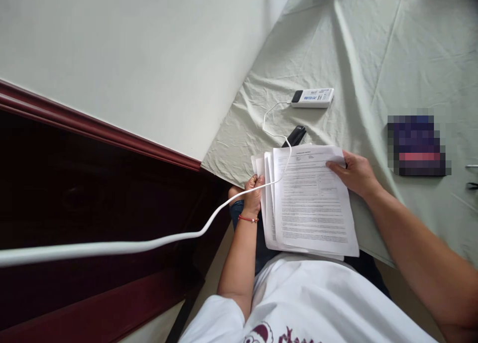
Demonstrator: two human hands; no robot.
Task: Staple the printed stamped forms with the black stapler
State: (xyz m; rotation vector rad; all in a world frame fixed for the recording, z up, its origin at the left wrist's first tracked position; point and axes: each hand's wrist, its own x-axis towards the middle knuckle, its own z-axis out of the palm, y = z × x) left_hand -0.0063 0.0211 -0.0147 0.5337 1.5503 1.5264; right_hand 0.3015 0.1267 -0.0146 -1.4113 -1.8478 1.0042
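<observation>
A stack of printed papers (313, 203) is held between my two hands, above my lap and over the table's near edge. My left hand (254, 191) grips the left edges, where several sheets fan out. At the upper right, my right hand (354, 171) pinches the top sheet, thumb in front and fingers behind it. Just beyond the top of the papers lies a black stapler-like object (295, 135), partly hidden by them. A white cable (216, 213) crosses in front of my left hand and the sheets.
The cable leads to a white power bank (312, 98) on the green tablecloth (358, 119). To the right lies a dark, blurred-out rectangular item (417, 146), with small items at the right edge. A white wall (130, 59) with dark red trim (100, 129) borders the left.
</observation>
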